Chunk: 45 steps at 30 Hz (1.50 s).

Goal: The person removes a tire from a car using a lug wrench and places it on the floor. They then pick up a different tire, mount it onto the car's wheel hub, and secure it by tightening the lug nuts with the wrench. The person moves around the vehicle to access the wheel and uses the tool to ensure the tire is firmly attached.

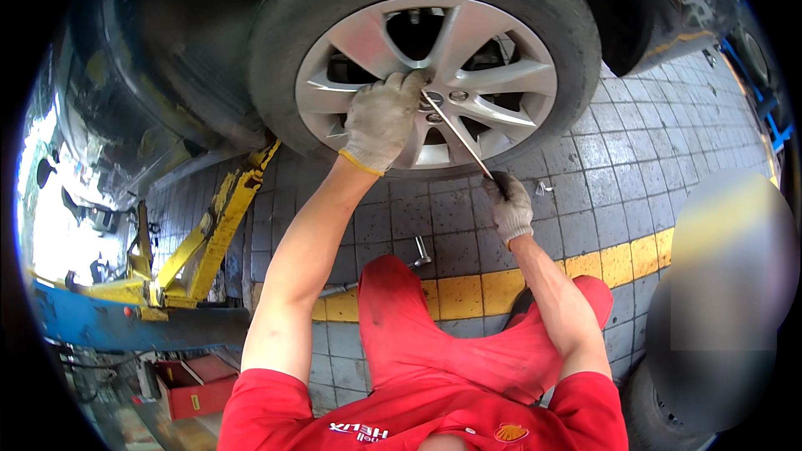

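Note:
A silver alloy wheel [459, 25] with its black tyre [280, 50] is mounted on a car in front of me. My left hand [383, 119], in a pale work glove, rests at the wheel's centre with its fingers curled; what they grip, if anything, is hidden. Lower right of the hub, my right hand [510, 210], also gloved, is closed around the dark handle of a long screwdriver [458, 135]. Its thin metal shaft slants up to the hub beside my left fingertips. Round lug holes [459, 96] show around the centre.
A socket wrench [422, 252] lies on the tiled floor by my left knee. To the left stand a yellow lift arm [224, 230], a blue beam [167, 323] and a red toolbox [192, 392]. Another tyre [647, 409] is at lower right, beside a blurred shape.

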Motion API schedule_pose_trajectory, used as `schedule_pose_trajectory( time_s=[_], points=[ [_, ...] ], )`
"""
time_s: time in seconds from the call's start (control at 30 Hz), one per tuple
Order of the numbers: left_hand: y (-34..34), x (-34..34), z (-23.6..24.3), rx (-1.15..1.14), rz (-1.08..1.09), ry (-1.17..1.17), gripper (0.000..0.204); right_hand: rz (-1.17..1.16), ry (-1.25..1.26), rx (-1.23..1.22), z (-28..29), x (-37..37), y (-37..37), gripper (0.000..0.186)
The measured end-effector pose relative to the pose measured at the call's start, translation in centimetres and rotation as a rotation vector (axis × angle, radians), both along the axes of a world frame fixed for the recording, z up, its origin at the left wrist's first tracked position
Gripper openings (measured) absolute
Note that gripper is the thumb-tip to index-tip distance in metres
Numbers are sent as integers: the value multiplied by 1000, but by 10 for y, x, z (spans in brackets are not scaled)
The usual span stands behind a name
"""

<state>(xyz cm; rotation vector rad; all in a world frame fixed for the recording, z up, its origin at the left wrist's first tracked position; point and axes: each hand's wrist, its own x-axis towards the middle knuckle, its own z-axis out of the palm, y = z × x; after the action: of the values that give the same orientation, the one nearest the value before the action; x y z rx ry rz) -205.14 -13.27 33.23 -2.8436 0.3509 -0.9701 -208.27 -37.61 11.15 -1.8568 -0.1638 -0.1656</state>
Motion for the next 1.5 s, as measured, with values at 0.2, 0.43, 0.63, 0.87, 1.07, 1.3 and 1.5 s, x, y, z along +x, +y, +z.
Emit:
schedule_pose_trajectory(
  time_s=[0.2,0.43,0.63,0.87,1.07,1.3,1.5],
  points=[
    [9,-6,-3,-29,-104,47,30,173,199,183,-16,2,-5,29],
    [3,-10,-1,-115,-34,98,39,71,86,170,-21,9,-11,26],
    [2,-13,-5,-98,-28,55,34,88,159,153,-26,15,-24,34],
    [4,-8,-16,-44,-76,-18,27,31,180,217,-6,-6,-30,23],
    [2,-6,-22,-45,-141,-91,25,114,141,268,1,-15,-38,22],
    [6,-52,-18,-347,-227,-131,22,109,165,217,7,-21,-48,25],
    [191,-180,-34,-625,525,-24,36,105,179,279,26,-32,-54,25]
  ],
)
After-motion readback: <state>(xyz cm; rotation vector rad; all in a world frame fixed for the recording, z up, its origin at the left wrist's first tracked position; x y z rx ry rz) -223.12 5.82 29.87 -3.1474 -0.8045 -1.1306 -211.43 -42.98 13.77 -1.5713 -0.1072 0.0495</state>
